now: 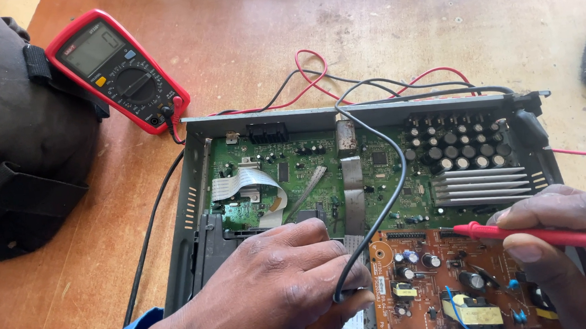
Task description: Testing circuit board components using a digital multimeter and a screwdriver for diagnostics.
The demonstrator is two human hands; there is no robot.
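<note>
Black bag [13, 134] against the left edge, red multimeter [119, 70] leaning at its 3 o'clock. Open wood of the table [251, 31] toward 12 o'clock, crossed only by looping leads. Left hand [273, 287] closed around the black probe [347, 294], low over the opened metal chassis [181, 212]. Right hand [569, 249] pinching the red probe [514, 232], tip at 9 o'clock above the brown circuit board [435, 278], near the frame's right edge.
</note>
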